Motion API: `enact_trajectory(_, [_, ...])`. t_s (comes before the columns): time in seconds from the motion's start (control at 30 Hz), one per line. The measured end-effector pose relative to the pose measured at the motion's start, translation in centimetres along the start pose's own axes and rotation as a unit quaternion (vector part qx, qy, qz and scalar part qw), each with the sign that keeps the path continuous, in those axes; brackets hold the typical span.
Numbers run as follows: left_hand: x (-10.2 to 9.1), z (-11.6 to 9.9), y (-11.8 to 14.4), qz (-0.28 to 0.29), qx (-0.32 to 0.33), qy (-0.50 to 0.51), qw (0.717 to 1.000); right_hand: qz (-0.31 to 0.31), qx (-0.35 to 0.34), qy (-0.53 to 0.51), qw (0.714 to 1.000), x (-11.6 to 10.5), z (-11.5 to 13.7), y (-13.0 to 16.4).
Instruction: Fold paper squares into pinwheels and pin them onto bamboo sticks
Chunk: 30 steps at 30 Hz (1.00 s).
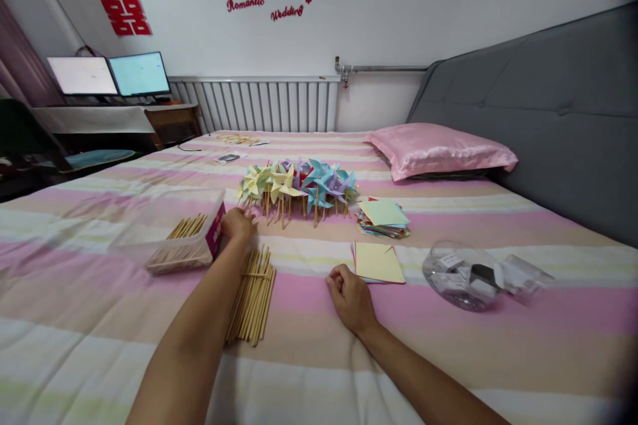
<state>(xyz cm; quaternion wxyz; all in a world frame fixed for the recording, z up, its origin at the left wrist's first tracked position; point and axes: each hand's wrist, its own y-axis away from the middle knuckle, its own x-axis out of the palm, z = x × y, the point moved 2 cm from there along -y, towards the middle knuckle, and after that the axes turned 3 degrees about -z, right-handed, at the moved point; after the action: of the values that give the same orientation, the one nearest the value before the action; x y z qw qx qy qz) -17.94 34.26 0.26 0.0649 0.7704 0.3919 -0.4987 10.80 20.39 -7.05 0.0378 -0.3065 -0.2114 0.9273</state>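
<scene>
Centre of the frame: the left hand [237, 223] reaches forward to the near corner of a clear plastic box with a pink label [175, 239], fingers curled against the box's right end; whether anything is pinched in them cannot be told. The box lies on its side at centre left and holds thin pale wooden sticks [187, 227]. Just below the hand, partly under the left forearm, lies a loose bundle of the same wooden sticks [254, 295], running from the centre toward the lower edge. The right hand [350, 297] rests on the pink-and-cream striped bedsheet [100, 319] as a loose fist, holding nothing visible. Just right of it lies a small stack of pale yellow square paper [379, 261]; above that, a thicker stack of mixed-colour square paper [383, 218]. A row of yellow, blue and lilac paper pinwheels on sticks [298, 186] lies across the centre. At lower right sits a tipped clear plastic jar [461, 275]. A pink satin pillow [438, 148] lies at upper right.
</scene>
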Motion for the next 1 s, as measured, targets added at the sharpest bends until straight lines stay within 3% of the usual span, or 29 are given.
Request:
enact_trajectory(0.2, [-3.0, 0.2, 3.3, -0.025, 0.028, 0.058, 0.998, -0.004, -0.011, 0.028, 1.0, -0.1, 0.3, 0.1])
enact_trajectory(0.4, [-7.8, -0.7, 11.6, -0.002, 0.12, 0.181, 0.976, -0.003, -0.019, 0.058, 0.998, -0.6, 0.7, 0.0])
enact_trajectory(0.43, [-8.6, -1.0, 13.3, 0.012, 0.137, 0.213, 0.967, -0.003, -0.017, 0.061, 0.998, -0.6, 0.8, 0.0])
enact_trajectory(0.5, [-10.2, -1.4, 16.6, 0.05, 0.154, 0.357, 0.92, -0.007, -0.01, 0.07, 0.997, -0.7, 0.9, 0.0])
enact_trajectory(0.57, [-11.3, -1.7, 19.7, 0.072, 0.158, 0.42, 0.891, -0.013, -0.004, 0.079, 0.997, -0.8, 1.0, 0.0])
enact_trajectory(0.73, [-11.2, -1.8, 25.5, 0.096, 0.175, 0.409, 0.89, -0.018, 0.0, 0.097, 0.995, -0.9, 1.2, 0.0])
enact_trajectory(0.87, [-10.4, -1.1, 28.6, 0.083, 0.278, 0.319, 0.902, -0.017, -0.004, 0.1, 0.995, -1.2, 1.2, 0.0])
enact_trajectory(1.0, [-8.9, 0.2, 30.8, 0.1, 0.339, 0.214, 0.911, -0.016, -0.011, 0.083, 0.996, -1.7, 1.5, 0.1])
